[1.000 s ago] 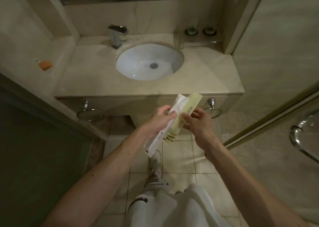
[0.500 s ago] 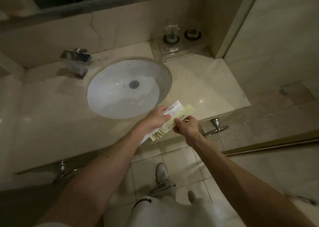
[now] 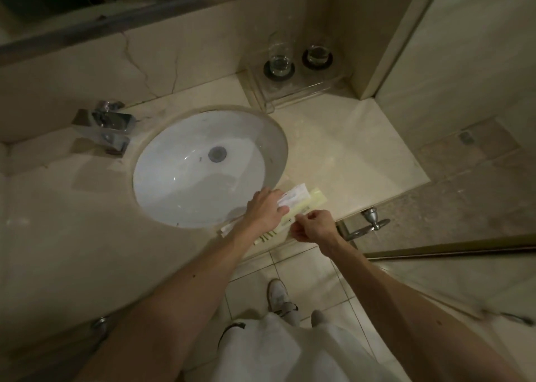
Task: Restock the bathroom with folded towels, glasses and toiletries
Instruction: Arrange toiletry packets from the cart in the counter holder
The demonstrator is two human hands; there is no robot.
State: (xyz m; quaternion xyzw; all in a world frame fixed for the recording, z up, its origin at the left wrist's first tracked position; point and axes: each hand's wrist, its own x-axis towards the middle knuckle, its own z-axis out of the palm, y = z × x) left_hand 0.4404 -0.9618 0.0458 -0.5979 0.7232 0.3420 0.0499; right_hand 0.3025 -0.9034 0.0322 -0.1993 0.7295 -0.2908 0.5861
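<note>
Lowering from mid-air, we are laying the toiletry packets (image 3: 301, 203) on the table (image 3: 348, 161) beside the sink (image 3: 174, 184), left hand (image 3: 265, 207) and right hand (image 3: 314, 226) still pinching them.

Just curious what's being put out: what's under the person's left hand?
A white packet and, beside it, a pale green packet that the right hand pinches, at the counter's front edge. The left hand holds the white packet, hiding its middle and any print there.

Packets (image 3: 301, 204) lower, now over countertop (image 3: 348, 161) beside sink (image 3: 174, 184).
</note>
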